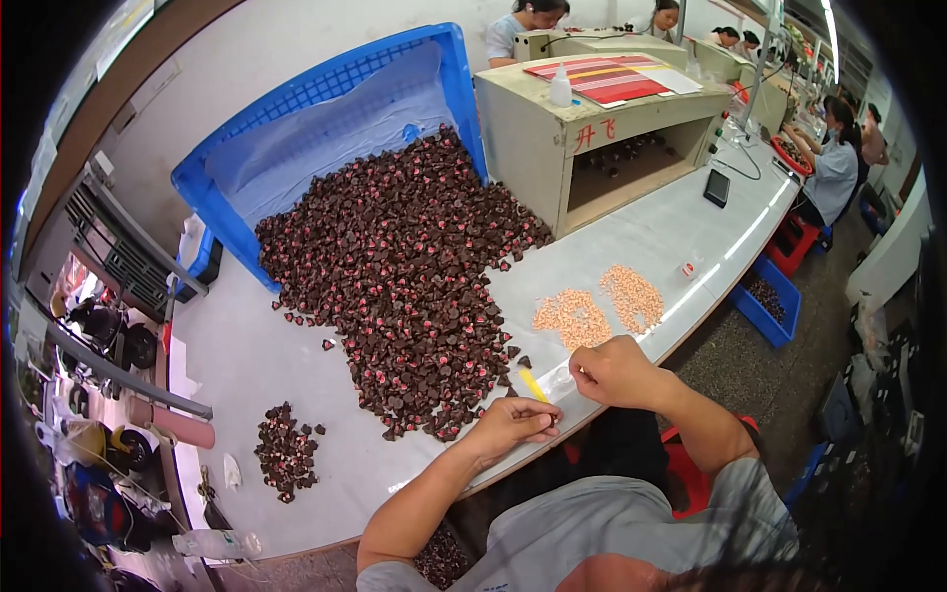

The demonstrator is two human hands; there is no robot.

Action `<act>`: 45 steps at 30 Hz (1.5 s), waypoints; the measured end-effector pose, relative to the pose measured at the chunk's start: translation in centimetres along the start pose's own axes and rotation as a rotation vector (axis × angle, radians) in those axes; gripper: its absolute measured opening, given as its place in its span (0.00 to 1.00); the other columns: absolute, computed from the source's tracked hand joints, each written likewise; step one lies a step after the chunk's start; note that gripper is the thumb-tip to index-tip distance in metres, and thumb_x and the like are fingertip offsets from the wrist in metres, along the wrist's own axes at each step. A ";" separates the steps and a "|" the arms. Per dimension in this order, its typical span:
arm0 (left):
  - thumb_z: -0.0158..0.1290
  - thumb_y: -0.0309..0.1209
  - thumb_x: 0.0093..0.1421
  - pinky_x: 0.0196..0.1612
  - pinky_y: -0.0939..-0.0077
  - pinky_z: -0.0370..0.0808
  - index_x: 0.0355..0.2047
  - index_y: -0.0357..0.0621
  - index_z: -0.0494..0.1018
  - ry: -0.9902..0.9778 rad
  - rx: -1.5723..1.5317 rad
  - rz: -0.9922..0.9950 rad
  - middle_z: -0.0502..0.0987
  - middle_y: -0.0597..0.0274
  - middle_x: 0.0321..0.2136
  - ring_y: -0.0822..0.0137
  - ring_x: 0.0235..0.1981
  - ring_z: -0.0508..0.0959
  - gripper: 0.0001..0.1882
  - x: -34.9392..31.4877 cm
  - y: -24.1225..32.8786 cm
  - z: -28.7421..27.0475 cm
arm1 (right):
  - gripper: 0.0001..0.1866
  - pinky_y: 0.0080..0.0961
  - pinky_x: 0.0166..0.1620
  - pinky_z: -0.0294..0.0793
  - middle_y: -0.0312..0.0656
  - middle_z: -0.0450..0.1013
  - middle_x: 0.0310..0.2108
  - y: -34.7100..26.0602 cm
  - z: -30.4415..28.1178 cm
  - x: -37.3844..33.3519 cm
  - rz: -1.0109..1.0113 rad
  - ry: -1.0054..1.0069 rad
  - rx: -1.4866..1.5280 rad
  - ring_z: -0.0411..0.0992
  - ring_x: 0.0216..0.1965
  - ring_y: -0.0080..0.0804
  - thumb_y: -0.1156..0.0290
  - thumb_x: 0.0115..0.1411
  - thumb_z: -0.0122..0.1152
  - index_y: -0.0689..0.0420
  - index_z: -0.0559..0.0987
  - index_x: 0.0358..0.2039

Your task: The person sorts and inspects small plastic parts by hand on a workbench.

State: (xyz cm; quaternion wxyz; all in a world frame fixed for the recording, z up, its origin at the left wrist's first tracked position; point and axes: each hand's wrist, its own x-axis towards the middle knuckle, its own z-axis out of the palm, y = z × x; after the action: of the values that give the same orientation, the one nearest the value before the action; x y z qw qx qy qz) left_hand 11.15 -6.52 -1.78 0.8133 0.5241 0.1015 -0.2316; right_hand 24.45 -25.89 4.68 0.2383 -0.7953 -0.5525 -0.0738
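My left hand (515,424) is at the table's near edge, its thumb and fingers pinched together. Whatever it pinches is too small to make out. To its right, my right hand (619,373) is closed with the fingers curled in; what they hold, if anything, is hidden. Between the hands on the table lie a thin yellow strip (533,385) and a clear plastic piece (559,383). Just beyond my right hand are two heaps of tiny pale-orange pieces, a nearer heap (572,318) and a farther heap (632,298). A large pile of small dark-brown pieces with pink spots (414,296) spreads beyond my left hand.
A tipped blue crate (212,197) backs the big pile. A beige open-fronted box (552,128) stands right of it, with a white bottle (560,87) on top. A small dark heap (286,452) lies at left, a phone (717,187) at far right. Several people sit farther along.
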 end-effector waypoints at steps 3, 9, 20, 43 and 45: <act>0.56 0.29 0.61 0.41 0.82 0.78 0.47 0.33 0.74 -0.005 -0.020 -0.001 0.78 0.55 0.43 0.69 0.40 0.80 0.15 0.2 -0.1 -0.1 | 0.06 0.36 0.22 0.71 0.43 0.71 0.14 0.6 0.6 0.2 -0.070 -0.096 -0.084 0.73 0.17 0.42 0.71 0.49 0.60 0.58 0.73 0.22; 0.55 0.28 0.61 0.42 0.82 0.78 0.47 0.33 0.73 0.021 -0.053 -0.018 0.78 0.54 0.45 0.69 0.40 0.80 0.16 0.1 -0.3 -0.4 | 0.05 0.36 0.22 0.72 0.44 0.72 0.14 0.3 1.3 0.4 -0.072 -0.159 -0.184 0.73 0.17 0.42 0.73 0.45 0.58 0.58 0.71 0.19; 0.52 0.28 0.64 0.43 0.81 0.78 0.48 0.34 0.73 0.036 -0.112 -0.001 0.77 0.54 0.46 0.69 0.39 0.80 0.14 0.1 -0.2 -0.3 | 0.05 0.32 0.20 0.70 0.40 0.71 0.14 -1.2 1.1 -0.5 -0.018 0.020 0.138 0.72 0.16 0.39 0.74 0.47 0.62 0.56 0.74 0.23; 0.53 0.24 0.62 0.44 0.78 0.79 0.45 0.28 0.73 0.071 -0.101 0.030 0.78 0.51 0.41 0.65 0.38 0.80 0.12 0.1 -0.9 -0.7 | 0.15 0.33 0.27 0.69 0.42 0.74 0.20 -2.1 3.2 -0.9 0.335 -0.225 0.572 0.74 0.23 0.42 0.63 0.55 0.65 0.56 0.70 0.35; 0.52 0.23 0.62 0.44 0.77 0.80 0.44 0.28 0.73 0.042 -0.113 0.033 0.77 0.50 0.40 0.65 0.38 0.80 0.12 0.1 -1.4 -0.8 | 0.16 0.34 0.28 0.69 0.42 0.74 0.21 -2.4 3.2 -1.3 0.345 -0.212 0.542 0.74 0.25 0.43 0.62 0.56 0.65 0.56 0.69 0.35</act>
State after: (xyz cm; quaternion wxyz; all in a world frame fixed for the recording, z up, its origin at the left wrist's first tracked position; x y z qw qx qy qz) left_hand 10.66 -6.34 -3.27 0.8430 0.4837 0.1226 -0.2012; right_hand 21.31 -24.81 2.11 0.3912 -0.7881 -0.4308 0.2005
